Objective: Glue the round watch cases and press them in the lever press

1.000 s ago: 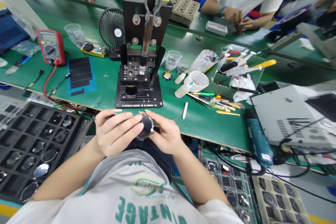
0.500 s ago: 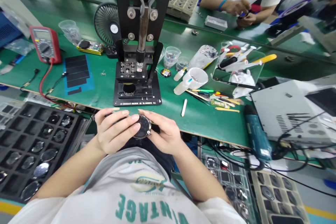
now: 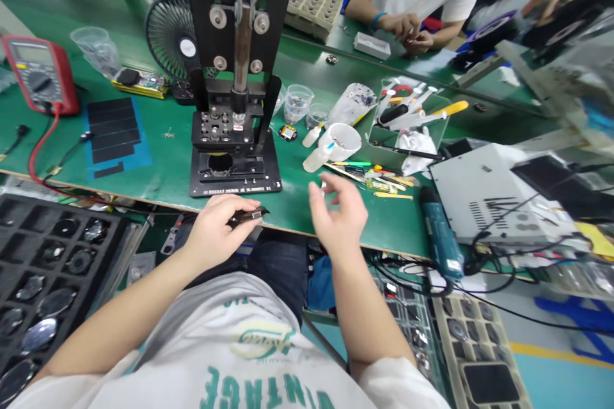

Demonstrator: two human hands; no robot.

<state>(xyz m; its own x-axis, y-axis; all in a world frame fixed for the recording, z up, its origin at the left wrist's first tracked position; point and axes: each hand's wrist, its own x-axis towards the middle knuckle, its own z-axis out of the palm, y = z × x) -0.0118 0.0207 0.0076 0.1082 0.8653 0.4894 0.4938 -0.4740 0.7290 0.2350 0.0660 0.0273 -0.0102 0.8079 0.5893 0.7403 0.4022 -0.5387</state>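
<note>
My left hand [image 3: 213,232] pinches a dark round smartwatch body [image 3: 247,216], seen nearly edge-on, just in front of the green bench edge. My right hand [image 3: 338,212] hangs open in the air to its right, fingers apart and holding nothing. Nearest to that hand lie a white plastic cup [image 3: 343,142] and a scatter of small tools on the bench. Straight ahead of my left hand stands a black metal hand press [image 3: 233,140] with a round opening in its base plate.
A black foam tray [image 3: 57,262] holding round watch parts sits low at left. A multimeter [image 3: 41,73], a small fan [image 3: 175,38], a blue power tool [image 3: 440,236] and a white bench unit [image 3: 494,201] surround the green bench [image 3: 144,172]. A co-worker's hands [image 3: 407,32] work across the far bench.
My right hand has let go of the watch and moved away to the right, opening. My left hand has turned the watch edge-on. The view has swung slightly left.
</note>
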